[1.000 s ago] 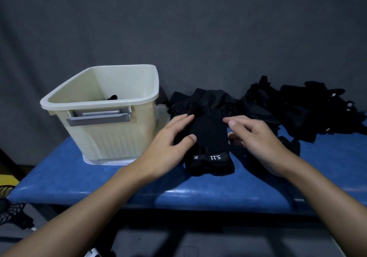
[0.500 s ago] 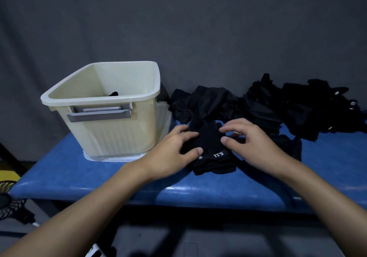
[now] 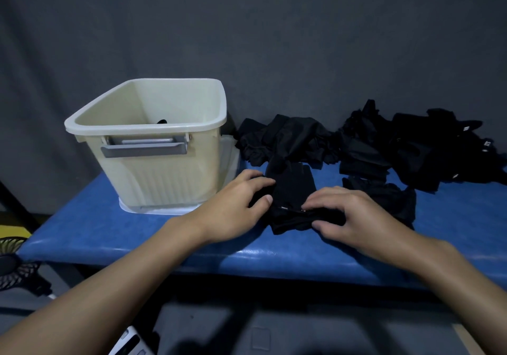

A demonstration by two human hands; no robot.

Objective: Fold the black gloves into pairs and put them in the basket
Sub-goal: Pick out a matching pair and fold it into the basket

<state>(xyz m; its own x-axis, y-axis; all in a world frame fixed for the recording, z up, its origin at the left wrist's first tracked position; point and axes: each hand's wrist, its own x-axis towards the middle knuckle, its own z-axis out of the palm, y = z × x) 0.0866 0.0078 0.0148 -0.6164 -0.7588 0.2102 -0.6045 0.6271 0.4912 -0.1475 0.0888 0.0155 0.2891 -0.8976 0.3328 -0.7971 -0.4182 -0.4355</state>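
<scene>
Black glove pair [image 3: 293, 190] on blue counter [image 3: 109, 231]

Gripped at left edge by left hand [image 3: 236, 206]; near cuff pinched by curled right hand [image 3: 354, 214], mostly covered. Just right of cream basket [image 3: 164, 173], only a dark scrap [image 3: 162, 121] peeking above its rim. Far right: loose gloves [image 3: 397, 146] heaped, outlines indistinguishable.

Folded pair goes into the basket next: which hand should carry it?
Probably left. The left hand grips the glove pair on its basket side, with the basket just beyond it. The right hand holds the far edge and would have to cross over.
</scene>
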